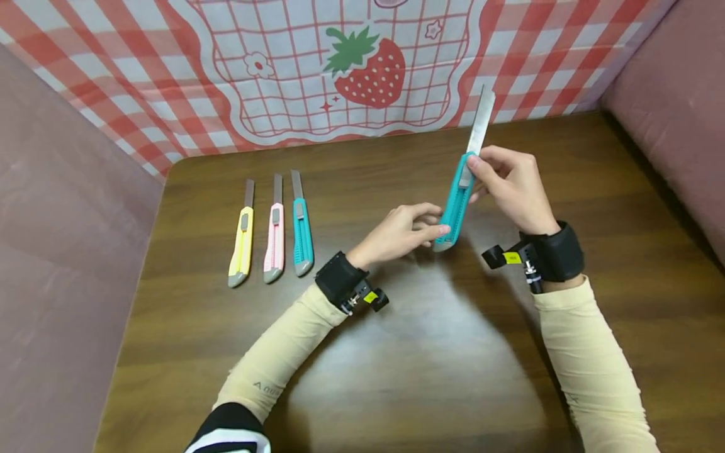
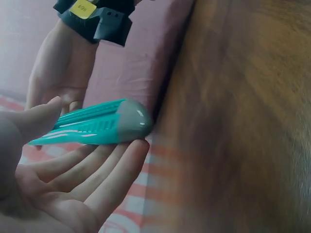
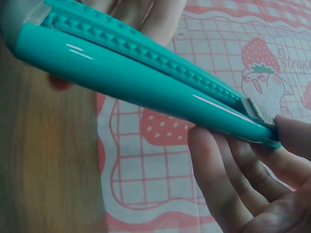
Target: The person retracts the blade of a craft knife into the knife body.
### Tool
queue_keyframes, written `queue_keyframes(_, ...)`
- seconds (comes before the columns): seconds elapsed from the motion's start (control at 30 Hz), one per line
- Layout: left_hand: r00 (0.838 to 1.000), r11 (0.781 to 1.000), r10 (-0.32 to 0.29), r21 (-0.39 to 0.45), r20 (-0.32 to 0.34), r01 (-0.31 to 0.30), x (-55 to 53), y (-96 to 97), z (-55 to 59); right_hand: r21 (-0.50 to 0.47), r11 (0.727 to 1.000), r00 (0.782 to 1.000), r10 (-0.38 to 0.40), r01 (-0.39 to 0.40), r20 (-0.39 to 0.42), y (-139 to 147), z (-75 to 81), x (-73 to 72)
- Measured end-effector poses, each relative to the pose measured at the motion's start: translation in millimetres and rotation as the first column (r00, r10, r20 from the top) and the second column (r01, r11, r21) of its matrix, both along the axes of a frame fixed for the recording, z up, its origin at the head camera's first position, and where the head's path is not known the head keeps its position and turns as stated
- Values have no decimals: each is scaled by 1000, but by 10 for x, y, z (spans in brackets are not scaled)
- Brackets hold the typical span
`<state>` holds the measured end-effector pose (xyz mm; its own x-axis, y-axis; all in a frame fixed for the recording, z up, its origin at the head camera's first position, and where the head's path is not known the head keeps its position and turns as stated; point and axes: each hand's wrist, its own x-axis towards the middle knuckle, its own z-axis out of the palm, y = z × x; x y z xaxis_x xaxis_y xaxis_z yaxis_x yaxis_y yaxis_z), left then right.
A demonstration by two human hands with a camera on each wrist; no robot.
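Observation:
A teal box cutter (image 1: 457, 198) is held up off the table, tilted, its long blade (image 1: 481, 119) extended toward the back. My right hand (image 1: 514, 185) pinches it near the blade end, with the thumb at the grey slider (image 3: 257, 111). Lower down, my left hand (image 1: 402, 231) holds the end with the grey cap (image 2: 133, 119), its thumb on one side and its fingers beneath. To the left, a yellow box cutter (image 1: 242, 242), a pink box cutter (image 1: 274, 242) and a second teal box cutter (image 1: 303, 236) lie side by side with their blades out.
The brown wooden table (image 1: 396, 377) meets a red-and-white checked cloth (image 1: 272, 94) with a strawberry print at its back edge. Pink padded surfaces flank it on the left (image 1: 62, 220) and right (image 1: 668, 100).

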<state>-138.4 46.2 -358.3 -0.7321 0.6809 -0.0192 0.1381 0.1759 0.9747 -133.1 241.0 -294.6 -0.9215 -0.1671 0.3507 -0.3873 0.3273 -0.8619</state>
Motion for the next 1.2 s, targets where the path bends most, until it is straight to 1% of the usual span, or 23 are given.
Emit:
queue_keyframes(0.17,1000,1000,2,18,8,-2,3,110,-101,2,1000,999,-25,25,-22,23,21,17)
queue_keyframes(0.3,998,997,5,77,65,-10,18,136,-172,9,999,999,-30,30,-31,4,10,5)
queue_keyframes(0.37,996,994,12,105,83,-21,31,131,-155,10,999,999,-36,36,-31,-13,3,-8)
queue_keyframes(0.47,997,992,22,124,73,-31,63,115,-75,6,999,999,-47,47,-27,-34,-3,-19)
queue_keyframes(0.53,998,992,22,122,64,-30,84,110,-27,1,999,998,-54,54,-21,-44,-14,-24)
queue_keyframes(0.6,998,993,20,117,61,-27,92,113,-18,-6,998,998,-63,63,-5,-47,-43,-33)
queue_keyframes(0.67,998,993,20,114,63,-27,90,124,-37,-5,997,997,-76,76,16,-44,-91,-53)
queue_keyframes(0.8,998,991,28,127,61,-36,48,155,-175,29,994,992,-108,107,64,-16,-235,-129)
queue_keyframes(0.9,998,990,39,136,58,-46,10,178,-284,54,991,989,-127,123,79,-1,-321,-171)
queue_keyframes(0.93,998,990,42,135,56,-49,4,183,-303,57,990,988,-132,128,78,-2,-333,-174)
queue_keyframes(1.07,998,988,45,143,47,-51,-13,189,-338,57,989,987,-143,139,69,-27,-327,-164)
queue_keyframes(1.2,998,990,50,131,35,-55,-22,180,-345,63,987,988,-148,145,49,-93,-222,-96)
